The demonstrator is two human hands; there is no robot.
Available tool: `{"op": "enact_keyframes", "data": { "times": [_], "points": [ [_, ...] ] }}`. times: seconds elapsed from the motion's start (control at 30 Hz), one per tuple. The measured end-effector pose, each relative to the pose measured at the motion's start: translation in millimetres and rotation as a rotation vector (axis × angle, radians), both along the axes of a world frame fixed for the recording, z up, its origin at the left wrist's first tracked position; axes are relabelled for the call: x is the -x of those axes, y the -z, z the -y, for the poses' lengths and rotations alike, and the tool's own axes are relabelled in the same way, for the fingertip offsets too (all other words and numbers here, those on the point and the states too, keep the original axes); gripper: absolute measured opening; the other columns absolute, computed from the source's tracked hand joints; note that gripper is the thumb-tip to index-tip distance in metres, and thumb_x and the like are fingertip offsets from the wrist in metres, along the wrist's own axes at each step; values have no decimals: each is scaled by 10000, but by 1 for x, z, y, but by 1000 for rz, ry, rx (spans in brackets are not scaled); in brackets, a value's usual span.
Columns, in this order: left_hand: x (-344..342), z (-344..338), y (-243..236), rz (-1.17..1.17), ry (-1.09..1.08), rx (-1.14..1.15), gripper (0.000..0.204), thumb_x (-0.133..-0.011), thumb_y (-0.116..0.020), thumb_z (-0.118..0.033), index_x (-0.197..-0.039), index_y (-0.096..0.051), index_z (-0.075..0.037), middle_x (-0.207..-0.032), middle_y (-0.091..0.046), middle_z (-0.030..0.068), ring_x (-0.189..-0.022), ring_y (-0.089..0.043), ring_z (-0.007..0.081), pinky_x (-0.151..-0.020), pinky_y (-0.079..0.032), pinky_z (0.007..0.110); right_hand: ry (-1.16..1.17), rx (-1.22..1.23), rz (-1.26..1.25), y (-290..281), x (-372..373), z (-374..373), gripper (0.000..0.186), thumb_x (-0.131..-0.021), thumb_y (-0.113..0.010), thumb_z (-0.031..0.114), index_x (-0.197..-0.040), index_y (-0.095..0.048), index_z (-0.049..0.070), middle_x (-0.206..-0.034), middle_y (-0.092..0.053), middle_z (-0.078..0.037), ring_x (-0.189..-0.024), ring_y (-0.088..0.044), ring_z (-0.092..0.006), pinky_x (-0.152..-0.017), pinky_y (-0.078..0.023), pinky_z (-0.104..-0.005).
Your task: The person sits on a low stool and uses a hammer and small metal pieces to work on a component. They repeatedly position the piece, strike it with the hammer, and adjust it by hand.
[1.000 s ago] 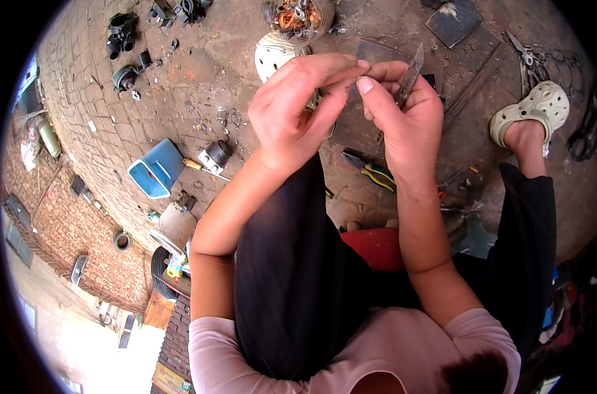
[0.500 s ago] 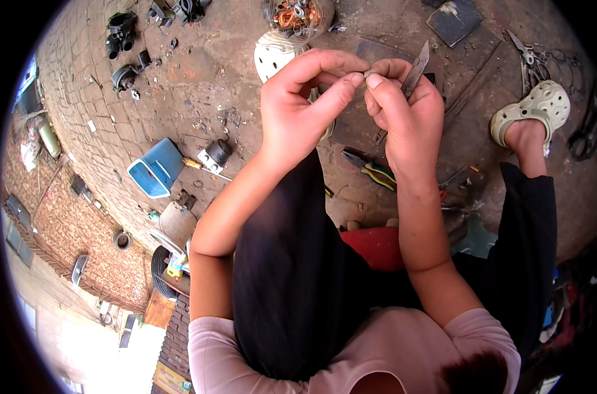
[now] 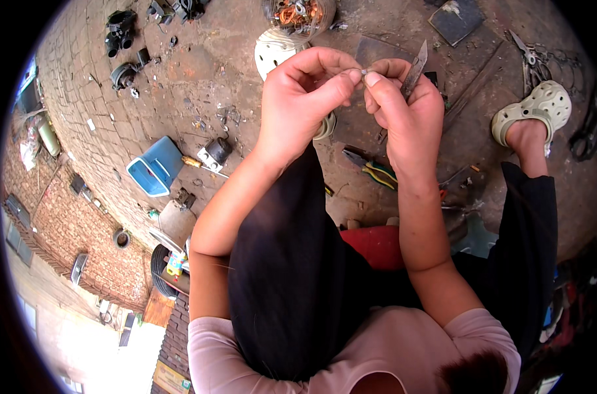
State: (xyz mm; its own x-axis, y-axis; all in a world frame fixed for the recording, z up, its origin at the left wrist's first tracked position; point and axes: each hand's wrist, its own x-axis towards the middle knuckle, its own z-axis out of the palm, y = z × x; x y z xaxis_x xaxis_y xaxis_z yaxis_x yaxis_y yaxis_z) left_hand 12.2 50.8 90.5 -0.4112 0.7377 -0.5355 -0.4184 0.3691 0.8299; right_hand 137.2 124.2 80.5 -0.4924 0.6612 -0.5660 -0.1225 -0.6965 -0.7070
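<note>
Fingers [image 3: 341, 85] of the left hand [image 3: 287, 108] are drawn almost together, thumb and forefinger meeting at a tiny grey piece [image 3: 365, 72] in the upper middle of the frame; the others curl loosely. Thumb and forefinger of the right hand [image 3: 410, 115] pinch it from the other side, so it seems steadied between both hands, raised where it can be seen closely. Its exact shape is too small to tell.

A knife [image 3: 416, 67] is tucked among the right fingers, pointed tip upward, presumably to keep the thumb and forefinger free. Its blade is flat, dull and mottled grey; the hand hides its lower part.

Pliers [image 3: 372, 169] with dark metal jaws and yellow-and-black grips lie beside the right forearm, probably for easy reach. At the top, a rounded clear plastic tub [image 3: 329, 14] keeps shiny orange scraps together. Left of centre, a smooth blue bin [image 3: 170, 156] lies on rough, grimy brown paving [image 3: 193, 72].
</note>
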Motion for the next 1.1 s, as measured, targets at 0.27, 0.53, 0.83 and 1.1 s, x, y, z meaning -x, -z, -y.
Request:
{"op": "enact_keyframes", "data": {
  "times": [0.27,0.53,0.83,1.1],
  "points": [
    [3,2,0,149,8,-20,94,-868,-676,-29,-951,-655,10,-823,-659,18,-703,-587,63,-649,-491,205,-101,-12,-23,-2,-2,-5,55,-884,-595,15,-850,-605,-27,-693,-649,-36,-623,-589,-55,-578,-446,-194],
    [2,2,-13,90,22,-64,102,-847,-650,55,-942,-635,20,-888,-647,27,-761,-597,59,-686,-494,208,-178,69,-117,-7,-4,-7,37,-889,-561,25,-878,-571,-9,-648,-608,-8,-581,-537,-40,-548,-401,-192],
    [-1,4,-10,-94,50,-87,125,-820,-658,51,-940,-638,22,-872,-643,18,-755,-582,51,-695,-487,212,-183,86,-148,-4,-7,-4,74,-935,-563,90,-937,-564,16,-673,-589,1,-576,-469,-26,-535,-352,-184],
    [4,23,66,7,308,350,110,-829,-632,-67,-881,-657,26,-740,-630,4,-648,-571,69,-609,-487,225,-20,20,325,65,-22,53,373,-1052,-380,292,-946,-595,7,-719,-602,-22,-656,-536,-73,-632,-420,-232]
  ]
}}
